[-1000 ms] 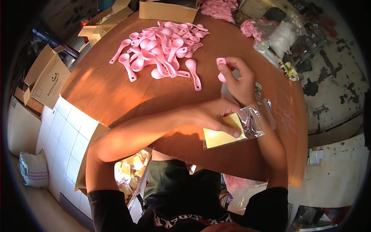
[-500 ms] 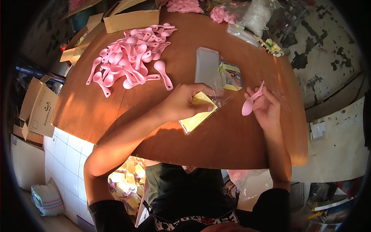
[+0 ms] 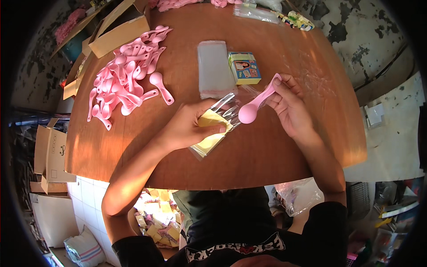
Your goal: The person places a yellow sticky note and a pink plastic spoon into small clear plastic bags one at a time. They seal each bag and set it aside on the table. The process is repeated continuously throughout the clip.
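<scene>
My left hand is closed on a clear plastic bag with a yellow card inside it. The bag's mouth points up and to the right. By its handle, my right hand pinches a pink spoon, whose bowl hangs close to the bag's mouth, outside it. Beyond my hands lie a stack of flat clear bags and a banded stack of printed cards. At the left, many pink spoons lie in a loose pile, with one spoon a little apart.
An open cardboard box stands at the table's far left. More plastic packaging and a small colourful heap lie along the far edge. Below the near table edge, a container of packed yellow-card bags shows at the left.
My right hand has brought the pink spoon leftward, up to the bag's mouth. My left hand still grips the bag and card. The whole view has shifted and turned slightly.
</scene>
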The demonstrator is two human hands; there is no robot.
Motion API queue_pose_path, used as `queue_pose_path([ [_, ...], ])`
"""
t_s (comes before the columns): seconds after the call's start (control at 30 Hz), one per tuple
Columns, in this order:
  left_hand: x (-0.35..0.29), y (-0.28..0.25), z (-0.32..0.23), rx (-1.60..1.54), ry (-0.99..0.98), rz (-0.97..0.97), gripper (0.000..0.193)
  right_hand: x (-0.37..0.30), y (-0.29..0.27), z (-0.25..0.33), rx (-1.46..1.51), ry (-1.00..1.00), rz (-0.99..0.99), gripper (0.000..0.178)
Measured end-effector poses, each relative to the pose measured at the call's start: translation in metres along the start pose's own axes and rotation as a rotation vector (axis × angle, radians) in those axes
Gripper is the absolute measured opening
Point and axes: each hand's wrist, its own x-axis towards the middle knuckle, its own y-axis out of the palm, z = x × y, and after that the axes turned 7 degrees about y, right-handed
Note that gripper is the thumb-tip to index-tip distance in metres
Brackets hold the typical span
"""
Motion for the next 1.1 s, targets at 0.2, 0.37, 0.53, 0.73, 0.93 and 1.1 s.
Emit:
queue_pose_path([
  [0.2, -0.001, 0.001, 0.0, 0.016, -0.001, 0.0, 0.045, -0.003, 0.0, 0.008, -0.066, -0.219, -0.146, 0.011],
  [0.37, -0.003, 0.002, 0.009, 0.077, 0.121, -0.041, 0.05, -0.007, 0.013, 0.006, -0.22, -0.321, -0.125, 0.011],
  [0.53, -0.002, 0.006, 0.01, 0.061, 0.16, -0.081, 0.058, -0.019, 0.028, -0.004, -0.292, -0.356, -0.085, 0.013],
  [0.73, -0.002, 0.01, -0.001, 0.105, 0.149, -0.047, 0.06, -0.022, 0.03, -0.011, -0.36, -0.277, -0.113, 0.014],
  [0.93, -0.002, 0.011, 0.001, 0.141, 0.235, -0.071, 0.064, -0.021, 0.035, -0.016, -0.31, -0.093, -0.103, 0.017],
  [1.1, -0.003, 0.01, -0.005, -0.1, 0.215, -0.088, 0.078, -0.024, 0.036, 0.016, -0.444, -0.203, -0.02, 0.017],
])
